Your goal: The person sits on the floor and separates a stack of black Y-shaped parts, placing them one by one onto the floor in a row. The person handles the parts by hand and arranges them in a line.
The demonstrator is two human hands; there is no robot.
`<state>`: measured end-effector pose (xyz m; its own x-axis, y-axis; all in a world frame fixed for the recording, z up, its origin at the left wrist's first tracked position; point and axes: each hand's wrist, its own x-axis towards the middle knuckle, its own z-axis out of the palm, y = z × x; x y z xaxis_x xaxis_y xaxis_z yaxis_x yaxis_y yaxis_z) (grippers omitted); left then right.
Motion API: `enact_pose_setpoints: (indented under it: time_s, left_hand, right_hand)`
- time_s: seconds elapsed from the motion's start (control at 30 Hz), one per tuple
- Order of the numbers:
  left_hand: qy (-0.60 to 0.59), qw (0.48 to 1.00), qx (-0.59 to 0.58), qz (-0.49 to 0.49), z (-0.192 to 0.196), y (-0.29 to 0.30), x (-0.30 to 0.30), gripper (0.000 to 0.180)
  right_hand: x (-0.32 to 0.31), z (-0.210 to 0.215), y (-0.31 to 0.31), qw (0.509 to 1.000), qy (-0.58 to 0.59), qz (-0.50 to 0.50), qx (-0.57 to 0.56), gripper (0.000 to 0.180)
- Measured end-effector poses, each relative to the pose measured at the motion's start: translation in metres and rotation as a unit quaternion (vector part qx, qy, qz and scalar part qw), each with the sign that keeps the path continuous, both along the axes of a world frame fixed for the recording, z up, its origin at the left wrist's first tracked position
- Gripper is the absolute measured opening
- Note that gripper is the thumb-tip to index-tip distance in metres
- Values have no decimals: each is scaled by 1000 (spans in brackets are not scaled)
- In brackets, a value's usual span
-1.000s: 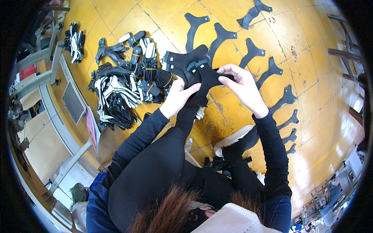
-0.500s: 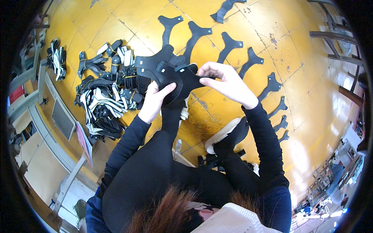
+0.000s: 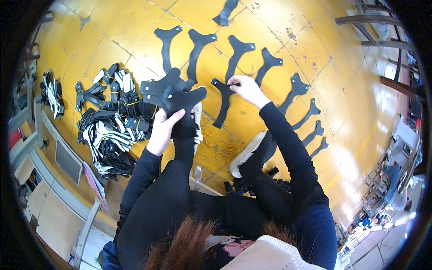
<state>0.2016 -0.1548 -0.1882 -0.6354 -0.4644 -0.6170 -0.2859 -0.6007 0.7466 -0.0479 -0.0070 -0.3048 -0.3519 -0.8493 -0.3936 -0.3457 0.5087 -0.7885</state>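
Here, forked piece [image 3: 224, 96] in right hand [image 3: 247, 91]

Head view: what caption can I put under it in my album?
Left grip holds black Y-shaped pieces while the right grip pinches a single black piece over a yellow tiled floor.

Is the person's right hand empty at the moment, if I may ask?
No, the right hand pinches one end of a black Y-shaped piece, while the left hand holds a stack of similar pieces.
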Motion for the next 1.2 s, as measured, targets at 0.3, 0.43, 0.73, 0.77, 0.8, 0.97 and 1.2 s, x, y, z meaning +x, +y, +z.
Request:
enact_pose_setpoints:
  time_s: [0.3, 0.43, 0.73, 0.77, 0.8, 0.97, 1.2]
  left_hand:
    - [-13, 1000, 9, 17, 5, -5, 2, 25]
    - [-19, 1000, -3, 11, 3, -4, -1, 24]
    - [-4, 1000, 0, 20, 4, -3, -2, 25]
    - [-4, 1000, 4, 20, 3, -4, -1, 25]
    - [-6, 1000, 8, 21, 3, -4, 0, 26]
    - [-4, 999, 15, 28, 4, -6, 4, 27]
    - [56, 996, 57, 45, 5, -7, 5, 31]
  right_hand:
    - [4, 0, 6, 998, -64, 17, -4, 20]
    - [-10, 19, -6, 976, -213, 8, 37, 18]
    - [-15, 41, -20, 903, -397, -160, -27, 19]
    - [-15, 40, -21, 927, -335, -164, -18, 19]
    - [-14, 41, -23, 947, -273, -167, -10, 19]
    - [-12, 49, -26, 870, -454, -186, -49, 20]
    - [-11, 42, -89, 936, -337, -73, -70, 24]
